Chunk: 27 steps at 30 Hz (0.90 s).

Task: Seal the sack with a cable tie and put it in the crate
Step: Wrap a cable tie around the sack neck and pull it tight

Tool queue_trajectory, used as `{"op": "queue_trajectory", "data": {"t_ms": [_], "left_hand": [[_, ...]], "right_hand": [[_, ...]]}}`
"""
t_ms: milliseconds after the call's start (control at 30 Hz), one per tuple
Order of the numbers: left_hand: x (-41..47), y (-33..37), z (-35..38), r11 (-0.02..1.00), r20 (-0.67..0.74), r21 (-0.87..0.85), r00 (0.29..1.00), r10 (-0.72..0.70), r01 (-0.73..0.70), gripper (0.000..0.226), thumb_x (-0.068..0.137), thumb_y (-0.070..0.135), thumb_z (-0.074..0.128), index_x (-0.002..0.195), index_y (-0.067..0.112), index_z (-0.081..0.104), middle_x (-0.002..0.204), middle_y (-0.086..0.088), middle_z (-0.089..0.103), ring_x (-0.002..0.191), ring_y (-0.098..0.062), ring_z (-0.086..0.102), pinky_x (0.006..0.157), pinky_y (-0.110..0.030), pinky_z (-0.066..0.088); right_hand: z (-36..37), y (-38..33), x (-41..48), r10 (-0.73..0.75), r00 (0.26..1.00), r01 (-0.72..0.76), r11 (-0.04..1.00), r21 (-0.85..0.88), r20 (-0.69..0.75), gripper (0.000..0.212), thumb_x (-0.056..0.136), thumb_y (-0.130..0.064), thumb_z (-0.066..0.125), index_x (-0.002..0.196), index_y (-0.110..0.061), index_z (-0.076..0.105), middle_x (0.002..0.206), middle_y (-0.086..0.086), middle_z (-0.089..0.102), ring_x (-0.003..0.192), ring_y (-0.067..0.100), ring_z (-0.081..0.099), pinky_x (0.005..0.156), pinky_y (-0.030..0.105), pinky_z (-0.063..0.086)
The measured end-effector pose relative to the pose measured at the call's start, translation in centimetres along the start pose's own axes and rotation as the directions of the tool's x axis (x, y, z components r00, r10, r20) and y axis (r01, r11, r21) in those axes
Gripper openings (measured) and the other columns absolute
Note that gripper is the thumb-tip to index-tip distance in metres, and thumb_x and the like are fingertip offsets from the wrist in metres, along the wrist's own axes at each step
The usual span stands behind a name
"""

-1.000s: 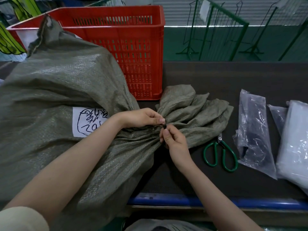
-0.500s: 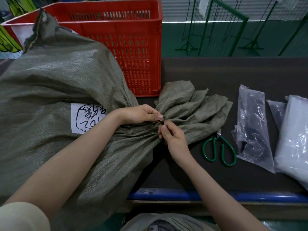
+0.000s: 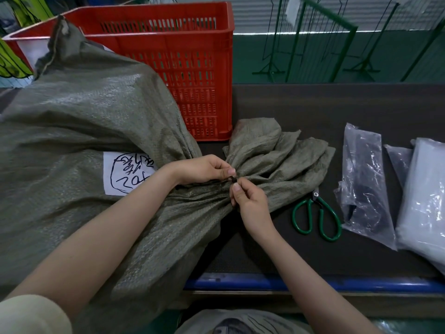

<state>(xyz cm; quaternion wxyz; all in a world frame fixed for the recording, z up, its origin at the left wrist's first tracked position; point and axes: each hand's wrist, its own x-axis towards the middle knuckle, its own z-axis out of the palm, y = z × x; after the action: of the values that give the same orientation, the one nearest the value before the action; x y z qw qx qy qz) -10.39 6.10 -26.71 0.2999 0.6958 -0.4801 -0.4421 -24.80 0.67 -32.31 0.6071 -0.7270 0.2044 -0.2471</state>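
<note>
A large grey-green woven sack (image 3: 79, 131) fills the left half of the frame, lying on its side on the dark tabletop (image 3: 313, 109), its gathered neck pinched together near the centre and the loose mouth fanning out to the right of the pinch. A white label (image 3: 118, 172) with black handwriting sits on the sack's side, partly hidden by the left forearm. The left hand (image 3: 204, 168) comes in from the lower left, its grip closed on the bunched neck with thumb and forefinger pressed on a small black piece, the cable tie (image 3: 233, 178), at the gather. The right hand (image 3: 250, 201), from the lower right, has its grip closed too, its fingertips pinching the same tie just below the left thumb; most of the tie is hidden. The red slatted crate (image 3: 183, 68) stands behind the sack in the upper centre, touching it. Green-handled scissors (image 3: 315, 215) lie on the tabletop right of the hands, beside clear plastic bags (image 3: 366, 182) at the right edge.
</note>
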Motion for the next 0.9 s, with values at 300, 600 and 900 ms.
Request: {"op": "queue_trajectory", "data": {"t_ms": [300,600,900], "left_hand": [[0.3,-0.4,-0.2,1.000,-0.050,-0.015,0.999,-0.007,0.006,0.034,0.096,0.026,0.040,0.073,0.012,0.061,0.060,0.014,0.059,0.057,0.005,0.052,0.061,-0.009,0.042],[0.1,-0.4,-0.1,0.999,-0.058,-0.042,0.998,-0.020,0.017,0.035,0.097,0.025,0.039,0.070,0.022,0.060,0.052,0.024,0.061,0.055,0.012,0.054,0.059,-0.002,0.040],[0.1,-0.4,0.1,1.000,-0.066,-0.016,0.998,-0.012,0.011,0.031,0.096,0.022,0.042,0.071,0.024,0.061,0.051,0.026,0.060,0.054,0.014,0.053,0.060,-0.002,0.040]], "right_hand": [[0.0,-0.4,-0.3,-0.011,0.994,0.013,1.000,0.014,-0.111,0.015,0.092,-0.020,0.053,0.083,-0.033,0.048,0.060,-0.012,0.047,0.055,0.000,0.046,0.062,0.019,0.038],[0.2,0.1,-1.0,-0.229,0.943,0.168,0.954,-0.250,-0.240,0.017,0.090,-0.026,0.052,0.091,-0.013,0.062,0.069,-0.019,0.052,0.066,-0.003,0.052,0.061,0.012,0.037],[0.3,-0.3,-0.4,-0.046,0.993,0.055,0.995,0.083,-0.107,0.033,0.093,-0.007,0.047,0.066,-0.025,0.053,0.058,-0.009,0.052,0.060,0.000,0.047,0.066,0.014,0.039]]}}
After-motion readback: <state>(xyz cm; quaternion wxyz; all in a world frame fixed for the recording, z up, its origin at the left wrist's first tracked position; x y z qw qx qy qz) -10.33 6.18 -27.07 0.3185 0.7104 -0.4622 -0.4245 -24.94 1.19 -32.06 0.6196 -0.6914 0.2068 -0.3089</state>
